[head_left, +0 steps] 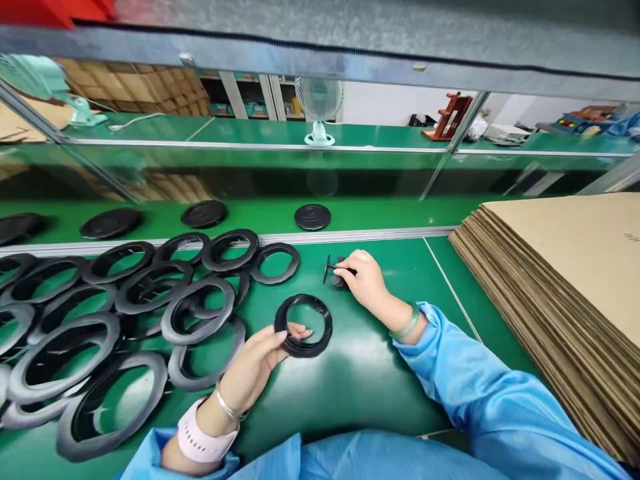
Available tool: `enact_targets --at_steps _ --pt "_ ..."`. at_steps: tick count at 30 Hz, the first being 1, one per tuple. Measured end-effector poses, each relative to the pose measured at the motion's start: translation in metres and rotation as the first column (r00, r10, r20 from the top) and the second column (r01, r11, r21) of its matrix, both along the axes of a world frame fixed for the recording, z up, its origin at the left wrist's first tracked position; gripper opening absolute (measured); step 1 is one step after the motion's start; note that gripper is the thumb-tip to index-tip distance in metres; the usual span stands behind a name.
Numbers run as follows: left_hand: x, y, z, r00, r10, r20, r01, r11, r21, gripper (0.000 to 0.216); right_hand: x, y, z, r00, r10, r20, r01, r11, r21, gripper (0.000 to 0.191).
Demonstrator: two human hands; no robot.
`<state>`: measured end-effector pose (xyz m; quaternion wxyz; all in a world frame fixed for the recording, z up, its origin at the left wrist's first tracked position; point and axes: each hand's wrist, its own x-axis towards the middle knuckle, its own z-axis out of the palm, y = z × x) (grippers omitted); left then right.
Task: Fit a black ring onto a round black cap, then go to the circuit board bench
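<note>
My left hand [260, 363] pinches the near edge of a black rubber ring [304, 325] that lies on the green mat [365, 373]. A little farther back, my right hand [364, 280] is closed on a small black tool or part [334, 271]; I cannot make out what it is. Both arms wear light blue sleeves. To the left lies a heap of several larger black rings [125, 313], overlapping one another.
A tall stack of flat cardboard sheets [565, 287] fills the right side. Black round discs [313, 217] sit on the conveyor strip behind a metal rail [350, 235]. A small desk fan [319, 110] stands on the far bench.
</note>
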<state>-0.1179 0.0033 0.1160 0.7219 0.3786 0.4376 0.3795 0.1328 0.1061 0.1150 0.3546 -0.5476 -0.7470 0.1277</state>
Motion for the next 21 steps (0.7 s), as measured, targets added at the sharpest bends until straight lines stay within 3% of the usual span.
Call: enact_targets --at_steps 3,5,8,15,21 --pt "0.002 0.003 -0.001 0.989 -0.034 -0.141 0.038 0.999 0.025 0.041 -0.011 -0.024 0.011 0.955 0.166 -0.246 -0.135 0.981 0.139 0.005" --pt "0.006 0.004 -0.006 0.983 0.000 -0.181 0.006 0.999 0.033 0.045 -0.019 -0.038 0.014 0.901 0.281 -0.332 -0.205 0.948 0.245 0.012" --pt "0.012 0.002 -0.013 0.972 0.059 -0.229 -0.051 0.998 0.042 0.055 -0.029 -0.051 0.009 0.903 0.342 -0.261 -0.268 0.922 0.281 0.028" --pt "0.018 -0.001 -0.014 0.947 0.134 -0.293 -0.121 0.991 0.061 0.075 -0.039 -0.057 -0.008 0.901 0.433 0.007 -0.419 0.867 0.272 0.038" --pt "0.018 -0.002 -0.013 0.941 0.113 -0.318 -0.092 0.992 0.081 0.070 -0.041 -0.057 -0.007 0.891 0.452 0.056 -0.441 0.828 0.345 0.028"
